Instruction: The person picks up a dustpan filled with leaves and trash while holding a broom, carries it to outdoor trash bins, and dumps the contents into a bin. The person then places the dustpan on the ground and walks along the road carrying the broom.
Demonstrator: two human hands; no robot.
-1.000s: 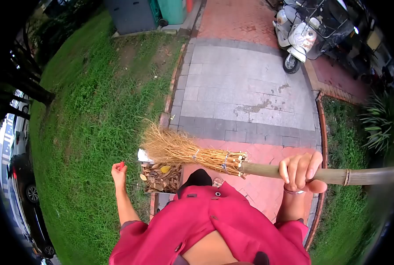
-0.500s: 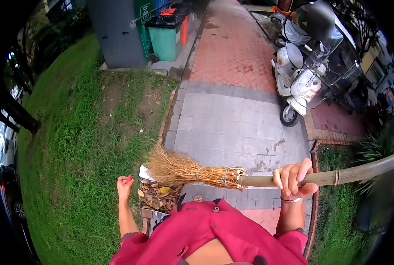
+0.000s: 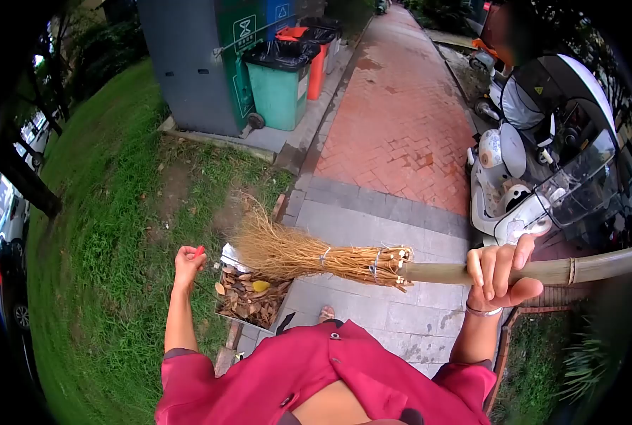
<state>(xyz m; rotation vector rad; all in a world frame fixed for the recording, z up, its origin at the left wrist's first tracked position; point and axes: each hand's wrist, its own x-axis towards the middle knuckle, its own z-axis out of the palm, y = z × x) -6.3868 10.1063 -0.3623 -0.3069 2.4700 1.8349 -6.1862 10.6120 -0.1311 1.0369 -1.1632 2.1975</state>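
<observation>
Because the broom (image 3: 351, 264) lies crosswise before me, its bristles (image 3: 268, 248) overlapping the pan (image 3: 245, 322) of leaves (image 3: 248, 301), my right hand (image 3: 501, 273) wraps its bamboo handle (image 3: 440, 273), likely for balance. My left hand (image 3: 187, 265) clasps a red grip (image 3: 200, 251), presumably the pan's, to steady it.

The broom (image 3: 330, 263) reaches from the right hand (image 3: 500, 273) towards the left hand (image 3: 188, 265) and bars the way forward, while beyond it the brick path (image 3: 397, 134) leaves free room between green bin (image 3: 277, 92) and white scooter (image 3: 491, 200).
</observation>
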